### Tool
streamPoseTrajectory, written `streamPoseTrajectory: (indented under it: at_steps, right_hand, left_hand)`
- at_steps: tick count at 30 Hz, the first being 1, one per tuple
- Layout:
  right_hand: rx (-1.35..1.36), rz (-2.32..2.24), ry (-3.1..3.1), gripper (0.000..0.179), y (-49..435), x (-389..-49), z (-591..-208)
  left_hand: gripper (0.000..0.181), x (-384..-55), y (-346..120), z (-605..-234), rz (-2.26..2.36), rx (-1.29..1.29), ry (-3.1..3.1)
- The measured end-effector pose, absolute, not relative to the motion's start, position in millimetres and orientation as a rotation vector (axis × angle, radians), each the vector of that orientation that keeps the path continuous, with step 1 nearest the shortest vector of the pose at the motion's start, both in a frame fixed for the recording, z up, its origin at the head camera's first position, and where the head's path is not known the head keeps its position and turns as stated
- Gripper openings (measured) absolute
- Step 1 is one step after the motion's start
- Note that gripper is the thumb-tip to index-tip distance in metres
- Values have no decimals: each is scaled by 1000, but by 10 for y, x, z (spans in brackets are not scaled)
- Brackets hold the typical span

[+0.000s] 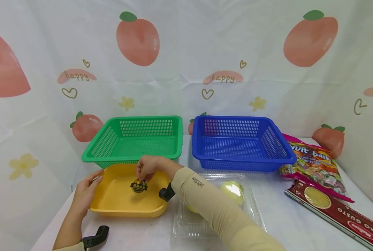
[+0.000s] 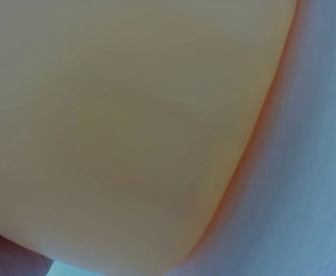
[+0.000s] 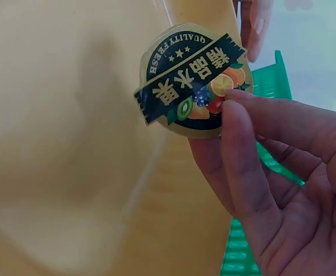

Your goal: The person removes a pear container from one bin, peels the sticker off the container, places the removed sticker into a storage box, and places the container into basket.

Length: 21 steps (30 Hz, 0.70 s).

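My right hand (image 1: 149,167) reaches over the yellow tray (image 1: 130,212) and pinches a round fruit sticker (image 3: 185,83) by its edge between thumb and forefinger. The sticker is black and gold, with a "QUALITY FRESH" band and printed fruit; in the head view it hangs above the tray floor. At the tray's left side, my left hand (image 1: 85,191) holds the rim. The left wrist view is mostly filled by the blurred tray wall (image 2: 127,132), so those fingers hardly show there.
Behind the tray stands a green basket (image 1: 178,139), with a blue basket (image 1: 236,164) beside it. A clear plastic box (image 1: 189,228) holding yellow-green round things (image 1: 233,191) lies under my right forearm. Right of it are a candy bag (image 1: 315,164) and a dark red pasta box (image 1: 337,212).
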State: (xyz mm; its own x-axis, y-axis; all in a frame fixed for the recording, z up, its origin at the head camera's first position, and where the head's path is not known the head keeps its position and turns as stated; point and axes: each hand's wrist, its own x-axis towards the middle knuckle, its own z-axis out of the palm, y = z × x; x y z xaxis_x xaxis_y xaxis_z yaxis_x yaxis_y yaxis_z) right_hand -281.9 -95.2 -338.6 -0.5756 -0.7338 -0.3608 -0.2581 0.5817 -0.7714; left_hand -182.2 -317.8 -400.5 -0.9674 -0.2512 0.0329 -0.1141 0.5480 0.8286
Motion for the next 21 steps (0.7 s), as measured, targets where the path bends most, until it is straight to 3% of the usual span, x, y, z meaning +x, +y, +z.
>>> streamPoseTrajectory:
  at_steps: [21]
  right_hand:
    - [-853, -790, 2166, 4, -1037, -2816, -3431]
  left_hand:
    - [54, -1822, -3182, -4021, -1393, 296, -2616]
